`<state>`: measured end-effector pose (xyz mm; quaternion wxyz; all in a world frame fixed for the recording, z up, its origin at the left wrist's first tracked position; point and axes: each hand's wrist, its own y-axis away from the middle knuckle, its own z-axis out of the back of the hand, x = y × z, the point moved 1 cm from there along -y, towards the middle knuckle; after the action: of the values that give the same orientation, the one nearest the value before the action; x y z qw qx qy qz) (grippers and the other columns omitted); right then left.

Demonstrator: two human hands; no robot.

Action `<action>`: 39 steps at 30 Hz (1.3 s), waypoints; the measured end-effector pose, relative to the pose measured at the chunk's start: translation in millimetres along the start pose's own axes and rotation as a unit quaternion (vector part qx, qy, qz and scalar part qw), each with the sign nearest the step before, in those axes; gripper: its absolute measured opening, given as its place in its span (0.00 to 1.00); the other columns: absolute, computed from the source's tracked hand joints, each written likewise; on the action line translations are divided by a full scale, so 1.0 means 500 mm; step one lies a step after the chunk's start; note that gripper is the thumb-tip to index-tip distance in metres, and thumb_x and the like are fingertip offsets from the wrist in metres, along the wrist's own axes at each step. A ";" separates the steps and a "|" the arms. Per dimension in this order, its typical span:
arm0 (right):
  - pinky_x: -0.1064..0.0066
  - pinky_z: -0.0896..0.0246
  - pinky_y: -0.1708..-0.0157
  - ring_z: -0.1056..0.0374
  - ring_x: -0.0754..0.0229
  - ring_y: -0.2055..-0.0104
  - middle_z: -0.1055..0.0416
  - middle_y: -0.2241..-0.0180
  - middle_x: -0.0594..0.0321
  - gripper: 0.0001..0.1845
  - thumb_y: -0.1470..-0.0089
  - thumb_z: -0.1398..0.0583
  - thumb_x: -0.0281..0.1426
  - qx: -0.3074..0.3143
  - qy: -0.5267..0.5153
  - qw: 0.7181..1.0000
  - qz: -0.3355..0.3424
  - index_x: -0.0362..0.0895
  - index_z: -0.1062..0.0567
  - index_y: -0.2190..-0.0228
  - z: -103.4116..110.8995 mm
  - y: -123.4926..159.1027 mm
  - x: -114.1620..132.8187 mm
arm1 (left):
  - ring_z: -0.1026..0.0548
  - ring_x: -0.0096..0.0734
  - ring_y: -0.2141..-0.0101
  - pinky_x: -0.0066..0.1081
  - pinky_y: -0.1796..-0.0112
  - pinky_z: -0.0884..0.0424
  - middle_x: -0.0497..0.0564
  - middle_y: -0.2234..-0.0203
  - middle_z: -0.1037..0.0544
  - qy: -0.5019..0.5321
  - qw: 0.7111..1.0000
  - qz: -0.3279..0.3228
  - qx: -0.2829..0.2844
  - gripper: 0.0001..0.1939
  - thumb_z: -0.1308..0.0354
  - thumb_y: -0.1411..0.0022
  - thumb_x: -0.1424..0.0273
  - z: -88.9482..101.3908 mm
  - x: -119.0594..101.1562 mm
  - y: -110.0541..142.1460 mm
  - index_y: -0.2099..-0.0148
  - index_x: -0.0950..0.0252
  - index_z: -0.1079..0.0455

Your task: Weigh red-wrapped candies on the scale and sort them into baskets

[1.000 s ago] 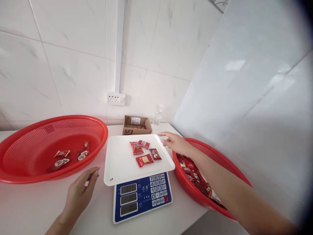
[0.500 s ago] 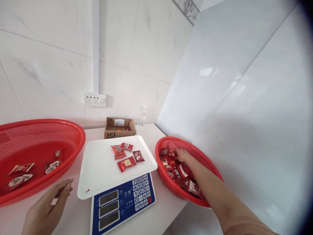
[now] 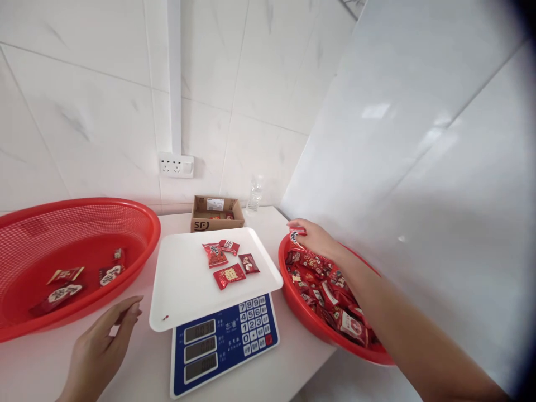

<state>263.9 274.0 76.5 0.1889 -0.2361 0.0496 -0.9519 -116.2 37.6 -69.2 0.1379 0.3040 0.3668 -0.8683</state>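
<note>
My right hand (image 3: 314,237) pinches a small red snack packet (image 3: 295,233) above the rim of the right red basket (image 3: 293,301). Many wrapped snack packets (image 3: 320,282) lie in that basket. My left hand (image 3: 100,343) hovers left of the digital scale (image 3: 226,340), thumb and fingertips together, with nothing visible between them. On the scale's white tray (image 3: 180,279) rest several red packets, among them a packet with a cream-coloured print (image 3: 229,276) and a darker packet (image 3: 249,263). A tiny red bit (image 3: 166,317) sits near the tray's front left corner.
A large red basket (image 3: 138,215) with several packets stands on the left. Behind the scale are an open cardboard box (image 3: 218,225) holding a few packets and a clear plastic bottle (image 3: 254,195). A socket panel (image 3: 176,166) is on the tiled wall.
My right hand has risen from among the packets in the right basket, now with a red packet in its fingers. The view has shifted; my left hand keeps its pose beside the scale.
</note>
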 end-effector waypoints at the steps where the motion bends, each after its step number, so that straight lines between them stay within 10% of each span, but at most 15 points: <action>1: 0.66 0.41 0.47 0.33 0.59 0.48 0.29 0.50 0.61 0.25 0.52 0.46 0.19 0.006 -0.008 1.000 0.024 0.47 0.28 0.53 -0.014 0.001 0.030 | 0.21 0.32 0.76 0.21 0.79 0.28 0.45 0.76 0.20 0.005 1.000 -0.002 0.014 0.15 0.49 0.44 0.54 0.004 -0.010 -0.004 0.64 0.58 0.28; 6: 0.58 0.44 0.43 0.42 0.55 0.40 0.39 0.41 0.56 0.26 0.47 0.43 0.28 0.091 -0.067 0.980 0.165 0.47 0.35 0.45 -0.104 0.011 0.136 | 0.21 0.32 0.75 0.22 0.79 0.28 0.48 0.76 0.20 0.022 1.000 0.006 0.020 0.18 0.50 0.43 0.53 0.013 -0.025 -0.006 0.63 0.60 0.28; 12: 0.51 0.49 0.41 0.45 0.48 0.38 0.44 0.39 0.49 0.30 0.43 0.45 0.38 0.217 -0.067 0.963 0.146 0.43 0.42 0.40 -0.183 0.024 0.195 | 0.21 0.31 0.74 0.22 0.77 0.28 0.49 0.74 0.20 0.037 0.999 0.003 0.024 0.17 0.50 0.41 0.54 0.012 -0.022 0.000 0.62 0.61 0.28; 20: 0.55 0.50 0.39 0.50 0.51 0.36 0.49 0.36 0.58 0.31 0.43 0.45 0.39 0.244 -0.110 0.945 0.186 0.48 0.43 0.39 -0.122 0.095 0.275 | 0.21 0.32 0.73 0.23 0.77 0.28 0.50 0.74 0.20 0.040 0.999 0.027 0.016 0.16 0.50 0.40 0.56 0.017 -0.033 -0.001 0.62 0.62 0.29; 27: 0.49 0.43 0.43 0.42 0.47 0.39 0.36 0.43 0.65 0.23 0.47 0.43 0.43 0.100 -0.131 0.980 0.114 0.57 0.28 0.49 -0.031 0.277 0.201 | 0.22 0.31 0.71 0.25 0.73 0.28 0.49 0.73 0.21 0.043 0.997 0.060 0.035 0.15 0.50 0.39 0.58 0.010 -0.030 0.003 0.60 0.62 0.28; 33: 0.59 0.28 0.60 0.26 0.51 0.60 0.23 0.62 0.56 0.13 0.46 0.43 0.38 -0.081 -0.108 0.988 0.069 0.51 0.23 0.61 -0.171 0.408 0.073 | 0.22 0.30 0.72 0.25 0.73 0.28 0.48 0.73 0.22 0.045 0.995 0.083 0.042 0.15 0.50 0.39 0.59 0.001 -0.035 0.005 0.59 0.63 0.29; 39: 0.53 0.33 0.53 0.30 0.49 0.51 0.34 0.45 0.45 0.29 0.43 0.49 0.44 -0.061 -0.167 0.979 -0.097 0.40 0.35 0.46 -0.295 0.420 -0.012 | 0.23 0.29 0.72 0.27 0.70 0.27 0.48 0.73 0.23 0.050 0.994 0.092 0.034 0.15 0.49 0.39 0.60 -0.002 -0.038 0.008 0.59 0.64 0.29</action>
<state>270.5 83.1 -95.2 0.0865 -0.4065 0.0527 -0.9080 -98.9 35.9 -60.1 0.1884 0.3838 0.3139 -0.8478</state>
